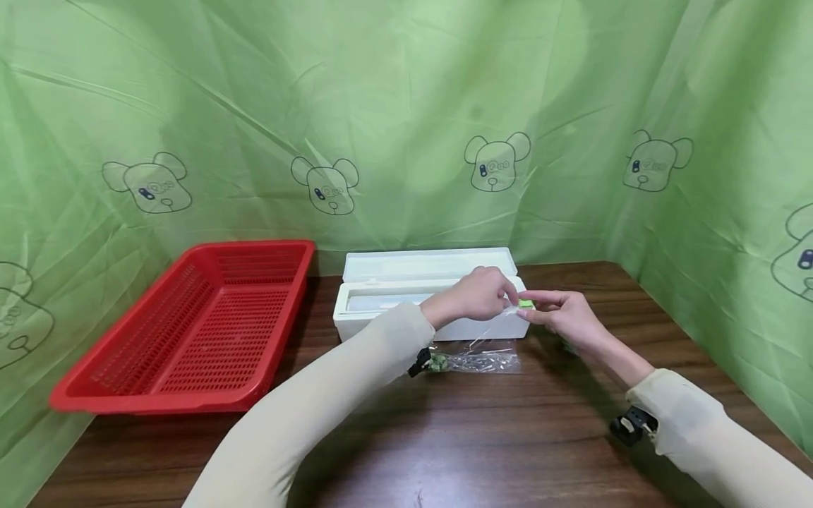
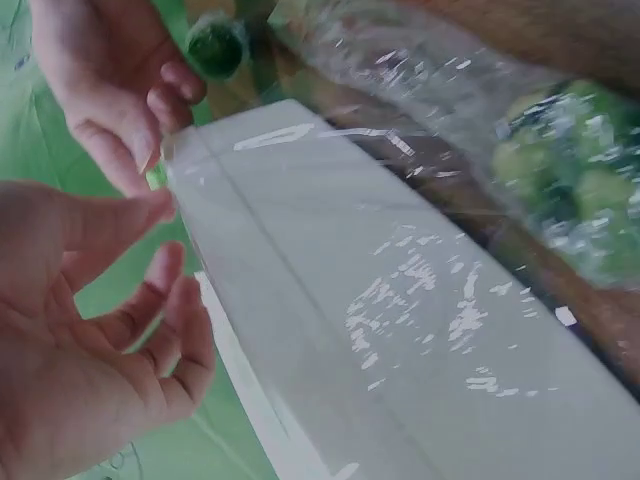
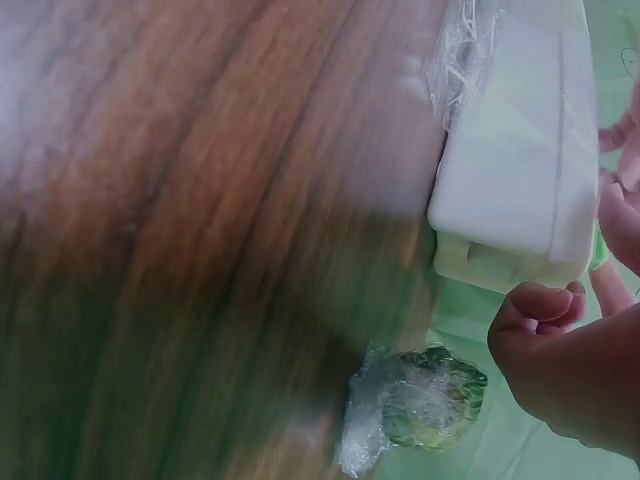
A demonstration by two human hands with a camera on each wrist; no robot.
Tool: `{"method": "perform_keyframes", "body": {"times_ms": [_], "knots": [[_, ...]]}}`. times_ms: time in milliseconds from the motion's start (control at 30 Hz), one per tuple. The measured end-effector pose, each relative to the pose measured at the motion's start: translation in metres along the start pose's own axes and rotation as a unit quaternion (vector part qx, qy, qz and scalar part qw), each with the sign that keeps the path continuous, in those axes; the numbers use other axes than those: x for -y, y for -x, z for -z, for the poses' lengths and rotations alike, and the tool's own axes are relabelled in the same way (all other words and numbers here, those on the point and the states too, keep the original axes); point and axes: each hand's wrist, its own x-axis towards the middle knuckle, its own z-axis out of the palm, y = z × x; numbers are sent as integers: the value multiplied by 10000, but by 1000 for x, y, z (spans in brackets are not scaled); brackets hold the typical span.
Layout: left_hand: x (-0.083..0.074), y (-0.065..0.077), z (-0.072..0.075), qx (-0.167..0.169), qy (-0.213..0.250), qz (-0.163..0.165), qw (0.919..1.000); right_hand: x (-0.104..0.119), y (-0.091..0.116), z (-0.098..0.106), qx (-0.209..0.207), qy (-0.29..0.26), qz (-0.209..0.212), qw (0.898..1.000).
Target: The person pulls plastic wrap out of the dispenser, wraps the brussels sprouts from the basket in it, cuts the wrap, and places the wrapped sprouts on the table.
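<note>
A white plastic-wrap dispenser box [image 1: 444, 329] lies lengthwise with its lid [image 1: 432, 262] raised. My left hand [image 1: 484, 293] reaches over its right end, pinching the clear plastic wrap by the corner; thumb forward, other fingers loosely curled in the left wrist view. My right hand [image 1: 568, 315] pinches a bright green tab [image 1: 526, 304] at that end between thumb and index finger. Clear film covers the box front [image 2: 330, 260], showing glare. Before the box lies a clear plastic bag [image 1: 485, 361] with green produce [image 1: 438, 362] inside, partly hidden by my left sleeve.
A large red slotted basket [image 1: 269, 353] stands at the left on the brown wooden table [image 1: 470, 437]. Beside the box's right end is a green plastic-wrapped item [image 3: 435, 397], mostly hidden by my right wrist in the head view. Green curtains [image 1: 406, 106] enclose the back and sides.
</note>
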Motion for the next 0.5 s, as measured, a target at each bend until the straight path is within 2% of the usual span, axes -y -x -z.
{"method": "perform_keyframes", "body": {"times_ms": [100, 233, 400, 500], "knots": [[7, -12, 3, 60, 531, -163, 9984, 0, -2, -1, 4, -121, -151, 9998], [16, -26, 6, 270, 971, -535, 9935, -1, -3, 0, -1, -120, -289, 9995], [23, -40, 10, 623, 1030, -1011, 9876, -1, -6, 1, 40, -230, -432, 9988], [25, -46, 12, 815, 1009, -1162, 9847, -1, -8, 1, 83, -207, -478, 9986]]}}
